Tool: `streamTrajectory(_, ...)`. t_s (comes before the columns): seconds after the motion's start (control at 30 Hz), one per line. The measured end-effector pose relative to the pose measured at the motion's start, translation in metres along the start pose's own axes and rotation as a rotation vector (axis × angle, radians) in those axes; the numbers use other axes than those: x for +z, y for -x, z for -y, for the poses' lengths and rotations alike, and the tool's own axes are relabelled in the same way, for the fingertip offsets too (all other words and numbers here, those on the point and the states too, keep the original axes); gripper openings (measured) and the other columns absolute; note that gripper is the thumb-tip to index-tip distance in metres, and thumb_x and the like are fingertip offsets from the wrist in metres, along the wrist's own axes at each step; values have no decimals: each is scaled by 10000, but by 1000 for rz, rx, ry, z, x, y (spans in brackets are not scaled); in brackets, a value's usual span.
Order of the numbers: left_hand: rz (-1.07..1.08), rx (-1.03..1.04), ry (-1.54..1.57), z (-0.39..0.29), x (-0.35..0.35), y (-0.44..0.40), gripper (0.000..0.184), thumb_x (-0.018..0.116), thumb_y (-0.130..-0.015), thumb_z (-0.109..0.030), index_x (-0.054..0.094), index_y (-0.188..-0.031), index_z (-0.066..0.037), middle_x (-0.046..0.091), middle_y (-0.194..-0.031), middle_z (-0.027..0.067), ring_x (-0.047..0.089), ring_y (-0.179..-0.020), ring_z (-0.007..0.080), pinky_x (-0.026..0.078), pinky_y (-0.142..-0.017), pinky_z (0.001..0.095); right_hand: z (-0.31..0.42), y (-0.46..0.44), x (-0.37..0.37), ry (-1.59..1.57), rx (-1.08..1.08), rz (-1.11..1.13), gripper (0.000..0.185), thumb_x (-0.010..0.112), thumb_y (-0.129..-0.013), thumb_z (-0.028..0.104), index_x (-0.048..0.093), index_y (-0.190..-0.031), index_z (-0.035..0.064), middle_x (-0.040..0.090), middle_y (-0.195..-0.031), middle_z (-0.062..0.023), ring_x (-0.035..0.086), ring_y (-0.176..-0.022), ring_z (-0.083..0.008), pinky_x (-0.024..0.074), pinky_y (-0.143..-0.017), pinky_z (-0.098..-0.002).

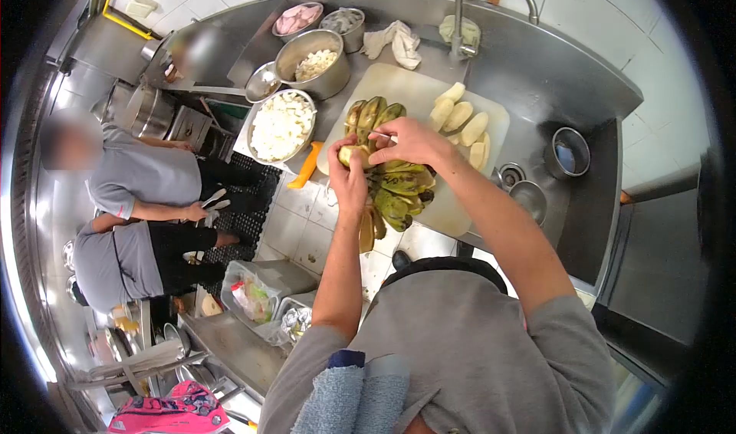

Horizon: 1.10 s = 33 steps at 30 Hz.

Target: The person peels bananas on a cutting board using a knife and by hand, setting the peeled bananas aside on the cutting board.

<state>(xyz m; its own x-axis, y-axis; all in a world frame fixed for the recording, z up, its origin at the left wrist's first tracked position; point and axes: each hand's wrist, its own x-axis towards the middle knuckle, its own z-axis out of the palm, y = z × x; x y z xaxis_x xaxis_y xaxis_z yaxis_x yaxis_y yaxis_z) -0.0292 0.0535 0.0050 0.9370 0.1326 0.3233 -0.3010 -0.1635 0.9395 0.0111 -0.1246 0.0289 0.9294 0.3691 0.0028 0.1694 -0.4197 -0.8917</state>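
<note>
"Which step?"
"Peeling, apparently: left hand (349, 177), fingers round a part-peeled plantain (351, 155) above the board (387, 80); right hand (412, 141), fingers pinching what looks like a knife (381, 135)."
"Next?"
"Likely a steady left grip while the peeling finishes."

Worn on the head; aimed forward and steeply down, near the green bananas (395, 208) and cutting board (406, 89); reaching wide to the sink (537, 108).
</note>
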Motion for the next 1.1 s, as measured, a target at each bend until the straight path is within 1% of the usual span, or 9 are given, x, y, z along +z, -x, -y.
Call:
streamTrajectory(0.13, 1, -58, -74, -12, 2, -1, 176, 523, -949, -97, 533, -1111, -28, 584, -1039, 93, 550, -967, 177, 454, -893, 318, 5, -6, 5, 235, -98, 3, 407, 707, -807, 382, 685, -1022, 37, 674, -882, -211, 647, -777, -353, 514, -735, -388)
streamTrajectory(0.2, -21, 31, -195, 5, 0, -1, 180, 545, -906, -53, 544, -1085, -38, 587, -1031, 91, 553, -984, 198, 451, -898, 341, -6, -10, 5, 205, -71, 37, 356, 701, -796, 328, 706, -1059, 89, 686, -946, -209, 660, -894, -395, 521, -788, -433)
streamTrajectory(0.27, -13, 4, -68, 25, 4, 0, 206, 569, -877, -68, 548, -1078, -31, 605, -998, 124, 575, -960, 254, 452, -899, 356, 0, -8, 9, 206, -78, -45, 336, 691, -790, 281, 699, -1033, 48, 675, -910, -231, 660, -854, -400, 518, -751, -438)
streamTrajectory(0.37, -72, 68, 1, 37, 7, 4, 234, 620, -848, -101, 541, -1059, -36, 595, -988, 95, 564, -959, 202, 454, -884, 312, 16, -6, 19, 217, -57, -104, 274, 710, -766, 206, 691, -951, 5, 670, -866, -235, 652, -825, -412, 515, -713, -438)
streamTrajectory(0.4, -53, -59, 119, 28, 5, 7, 235, 624, -834, -92, 539, -1046, -37, 588, -990, 77, 548, -951, 179, 449, -877, 298, 28, -1, 17, 214, -26, -142, 254, 711, -762, 177, 689, -941, -3, 669, -855, -239, 650, -823, -417, 515, -715, -442)
streamTrajectory(0.73, 60, -68, 375, 27, -4, 6, 175, 544, -715, 2, 525, -886, -29, 578, -929, 64, 550, -931, 171, 447, -886, 307, 38, 15, 28, 289, 9, -281, 188, 698, -744, 103, 681, -874, -32, 660, -808, -262, 648, -785, -430, 515, -694, -455)
streamTrajectory(0.87, 151, -52, 453, 38, -14, 0, 144, 525, -729, -11, 512, -870, -40, 577, -923, 66, 547, -907, 176, 447, -870, 302, 27, 8, 21, 252, 33, -268, 215, 687, -762, 143, 682, -874, -41, 669, -801, -248, 656, -748, -406, 512, -674, -444)
streamTrajectory(1.03, 79, -138, 605, 47, -12, -5, 124, 513, -780, -30, 528, -902, -43, 600, -930, 55, 559, -918, 160, 449, -866, 284, 10, 10, 28, 222, 69, -378, 247, 695, -744, 171, 684, -869, -42, 684, -781, -216, 674, -701, -356, 510, -651, -424)
streamTrajectory(1.1, 54, -177, 745, 53, -15, -4, 150, 496, -779, -17, 517, -925, -47, 575, -946, 65, 557, -941, 181, 449, -879, 304, -23, 7, 26, 38, 193, -382, 268, 710, -733, 180, 685, -874, -46, 691, -789, -210, 679, -721, -353, 517, -672, -415)
